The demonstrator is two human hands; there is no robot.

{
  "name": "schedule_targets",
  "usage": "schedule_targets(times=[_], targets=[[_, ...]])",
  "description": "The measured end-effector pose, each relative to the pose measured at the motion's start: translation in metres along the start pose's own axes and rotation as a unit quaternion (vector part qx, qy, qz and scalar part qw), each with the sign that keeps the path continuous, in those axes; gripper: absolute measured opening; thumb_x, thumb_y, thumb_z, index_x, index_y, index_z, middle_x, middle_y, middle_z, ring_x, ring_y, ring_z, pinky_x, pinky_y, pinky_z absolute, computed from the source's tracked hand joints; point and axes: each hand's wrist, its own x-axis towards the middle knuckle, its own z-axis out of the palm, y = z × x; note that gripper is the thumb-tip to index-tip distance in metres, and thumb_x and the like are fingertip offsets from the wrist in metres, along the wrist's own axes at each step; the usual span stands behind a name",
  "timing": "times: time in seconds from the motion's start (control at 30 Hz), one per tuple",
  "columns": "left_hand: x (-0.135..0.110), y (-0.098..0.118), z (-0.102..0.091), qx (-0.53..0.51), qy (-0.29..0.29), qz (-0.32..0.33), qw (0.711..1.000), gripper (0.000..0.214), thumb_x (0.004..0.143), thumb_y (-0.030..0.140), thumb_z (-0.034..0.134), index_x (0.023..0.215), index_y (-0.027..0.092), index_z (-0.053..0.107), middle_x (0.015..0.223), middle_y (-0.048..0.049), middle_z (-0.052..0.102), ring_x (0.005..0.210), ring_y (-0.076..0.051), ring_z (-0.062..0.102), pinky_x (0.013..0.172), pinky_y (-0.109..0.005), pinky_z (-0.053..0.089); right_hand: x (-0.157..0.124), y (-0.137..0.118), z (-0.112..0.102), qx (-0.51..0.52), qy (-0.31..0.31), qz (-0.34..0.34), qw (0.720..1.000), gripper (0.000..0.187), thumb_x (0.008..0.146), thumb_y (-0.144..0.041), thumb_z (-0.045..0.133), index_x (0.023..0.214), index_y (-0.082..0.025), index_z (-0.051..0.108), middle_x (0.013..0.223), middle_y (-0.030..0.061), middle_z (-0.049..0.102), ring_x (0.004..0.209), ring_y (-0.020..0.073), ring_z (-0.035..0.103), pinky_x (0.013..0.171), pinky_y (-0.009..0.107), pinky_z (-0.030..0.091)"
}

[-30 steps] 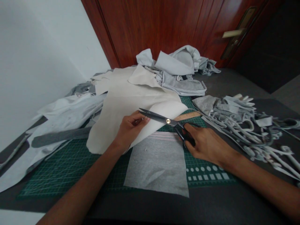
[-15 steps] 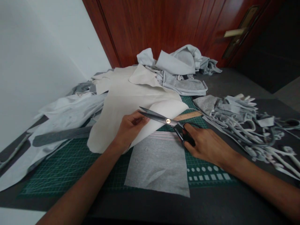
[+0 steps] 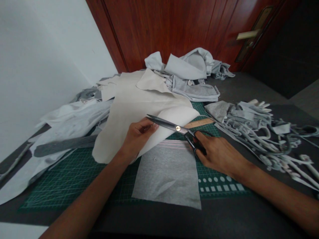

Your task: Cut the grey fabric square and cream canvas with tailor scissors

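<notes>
My right hand grips the black handles of a pair of scissors, whose long dark blades point left over a cream fabric piece. My left hand is closed in a pinch on the folded part of that fabric, right beside the blade tips. Its fingertips partly hide what they pinch. Below the blades, a grey fabric piece with pale pink stripes along its top lies flat on the green cutting mat. A wooden ruler sticks out from under the cream fabric.
White garments and a dark grey strip lie at left. A heap of grey cloth rests at the back, before the brown door. Grey scraps and cords are piled at right. A white wall stands at left.
The whole view has shifted very slightly. Both hands, the scissors and the fabrics keep practically the same positions.
</notes>
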Motion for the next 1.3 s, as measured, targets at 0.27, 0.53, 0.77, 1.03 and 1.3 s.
schedule_targets(times=[0.27, 0.53, 0.77, 1.03, 1.3], targets=[[-0.0009, 0.0015, 0.0014, -0.019, -0.007, 0.008, 1.0, 0.008, 0.083, 0.028, 0.078, 0.088, 0.024, 0.082, 0.091, -0.0003, 0.071, 0.077, -0.013, 0.059, 0.066, -0.024, 0.044, -0.0001, -0.0014, -0.0006, 0.017, 0.003, -0.002, 1.0, 0.016, 0.086, -0.022, 0.053, 0.102, -0.018, 0.052, 0.082, 0.0068, 0.072, 0.067, 0.0251, 0.068, 0.061, 0.032, 0.037], [-0.0006, 0.0014, 0.0011, -0.022, -0.005, 0.002, 1.0, 0.005, 0.082, 0.027, 0.078, 0.085, 0.023, 0.081, 0.085, 0.0008, 0.069, 0.076, -0.012, 0.057, 0.067, -0.024, 0.043, -0.0005, -0.0008, 0.002, 0.022, 0.0, 0.002, 1.0, 0.014, 0.087, -0.021, 0.051, 0.101, -0.019, 0.051, 0.081, 0.0059, 0.071, 0.065, 0.0231, 0.067, 0.06, 0.03, 0.036], [-0.0012, 0.0018, 0.0015, -0.008, -0.004, -0.002, 1.0, 0.01, 0.083, 0.03, 0.078, 0.08, 0.021, 0.079, 0.081, 0.0009, 0.066, 0.073, -0.012, 0.054, 0.065, -0.024, 0.041, -0.0005, 0.0, 0.0067, 0.012, 0.007, 0.005, 1.0, 0.014, 0.089, -0.018, 0.049, 0.103, -0.018, 0.051, 0.076, 0.0044, 0.069, 0.062, 0.022, 0.065, 0.058, 0.03, 0.033], [-0.0001, -0.0006, 0.0004, -0.016, -0.003, -0.012, 1.0, 0.01, 0.082, 0.031, 0.079, 0.084, 0.021, 0.079, 0.085, 0.0003, 0.069, 0.075, -0.013, 0.056, 0.066, -0.024, 0.042, 0.0003, -0.0023, 0.0063, 0.02, 0.002, 0.012, 1.0, 0.015, 0.087, -0.019, 0.05, 0.103, -0.018, 0.052, 0.076, 0.0056, 0.069, 0.064, 0.0235, 0.067, 0.059, 0.031, 0.034], [-0.0009, 0.0032, 0.0028, 0.0, 0.004, -0.004, 1.0, 0.013, 0.084, 0.033, 0.077, 0.082, 0.021, 0.078, 0.083, -0.0005, 0.067, 0.073, -0.014, 0.055, 0.064, -0.025, 0.04, 0.0002, -0.0028, 0.006, 0.042, 0.012, 0.016, 0.999, 0.014, 0.085, -0.02, 0.051, 0.1, -0.019, 0.051, 0.084, 0.0064, 0.071, 0.069, 0.0249, 0.069, 0.062, 0.031, 0.038]])
